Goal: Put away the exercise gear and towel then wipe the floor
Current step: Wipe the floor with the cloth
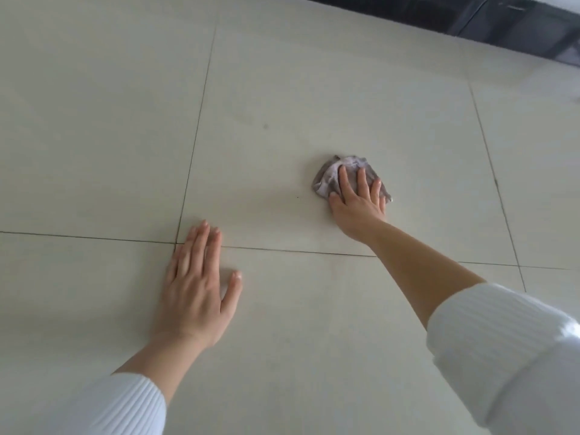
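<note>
From my head camera, my right hand presses flat, fingers spread, on a crumpled grey cloth lying on the pale tiled floor, while my left hand rests open and empty, palm down, nearer me.

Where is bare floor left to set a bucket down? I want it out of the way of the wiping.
Bare tile lies left of the left hand, and between that hand and the right hand pressing the cloth. More lies beyond the cloth, up to the dark cabinet. Only the cloth's spot is taken.
</note>
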`<state>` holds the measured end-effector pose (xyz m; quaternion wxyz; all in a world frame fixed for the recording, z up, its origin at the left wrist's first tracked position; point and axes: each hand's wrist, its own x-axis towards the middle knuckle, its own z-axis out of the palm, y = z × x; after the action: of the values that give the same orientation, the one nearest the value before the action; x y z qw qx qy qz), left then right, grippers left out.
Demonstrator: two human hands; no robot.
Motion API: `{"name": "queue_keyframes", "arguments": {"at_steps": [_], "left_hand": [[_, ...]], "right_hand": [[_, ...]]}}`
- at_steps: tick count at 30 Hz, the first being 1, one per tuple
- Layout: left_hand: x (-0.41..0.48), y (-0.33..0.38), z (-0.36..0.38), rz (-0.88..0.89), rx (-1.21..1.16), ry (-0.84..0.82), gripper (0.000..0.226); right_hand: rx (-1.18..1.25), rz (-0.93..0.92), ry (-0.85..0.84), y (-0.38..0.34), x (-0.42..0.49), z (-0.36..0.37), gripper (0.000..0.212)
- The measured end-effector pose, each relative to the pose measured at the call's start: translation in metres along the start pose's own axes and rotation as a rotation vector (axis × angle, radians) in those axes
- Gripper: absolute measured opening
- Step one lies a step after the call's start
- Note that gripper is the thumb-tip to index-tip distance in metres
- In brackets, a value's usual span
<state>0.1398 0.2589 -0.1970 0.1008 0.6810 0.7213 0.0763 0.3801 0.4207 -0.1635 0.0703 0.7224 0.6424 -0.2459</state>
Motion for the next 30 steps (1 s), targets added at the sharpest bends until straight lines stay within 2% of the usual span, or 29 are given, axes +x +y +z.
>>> {"name": "queue_keyframes", "arguments": {"at_steps": [6, 10, 16, 20, 21, 23, 26, 28, 30], "left_hand": [[-0.001, -0.003, 0.004, 0.038, 0.061, 0.012, 0.071], [0.002, -0.005, 0.004, 0.075, 0.093, -0.008, 0.072], [-0.007, -0.007, 0.002, 0.084, 0.099, -0.046, 0.071], [-0.031, -0.009, -0.002, 0.106, 0.113, -0.085, 0.069], [-0.037, -0.009, -0.005, 0.120, 0.120, -0.098, 0.068], [-0.048, -0.011, -0.009, 0.131, 0.127, -0.119, 0.066], [-0.066, -0.010, -0.013, 0.108, 0.106, -0.134, 0.070], [-0.078, -0.009, -0.017, 0.086, 0.044, -0.161, 0.078], [-0.088, -0.012, -0.026, 0.096, 0.019, -0.226, 0.085]], "right_hand": [[0.017, -0.381, 0.056, -0.037, -0.011, 0.021, 0.055], [-0.048, -0.694, 0.043, -0.011, -0.074, 0.050, 0.052], [-0.186, -1.118, -0.069, 0.034, -0.188, 0.107, 0.049], [-0.347, -1.342, -0.089, 0.049, -0.177, 0.100, 0.049], [-0.362, -1.334, -0.063, 0.049, -0.162, 0.093, 0.049], [-0.374, -1.183, 0.035, 0.045, -0.125, 0.076, 0.050], [-0.253, -0.711, 0.170, 0.040, -0.080, 0.039, 0.054], [-0.168, -0.351, 0.140, 0.049, -0.066, 0.023, 0.053], [-0.157, -0.159, 0.097, 0.067, -0.070, 0.016, 0.053]]}}
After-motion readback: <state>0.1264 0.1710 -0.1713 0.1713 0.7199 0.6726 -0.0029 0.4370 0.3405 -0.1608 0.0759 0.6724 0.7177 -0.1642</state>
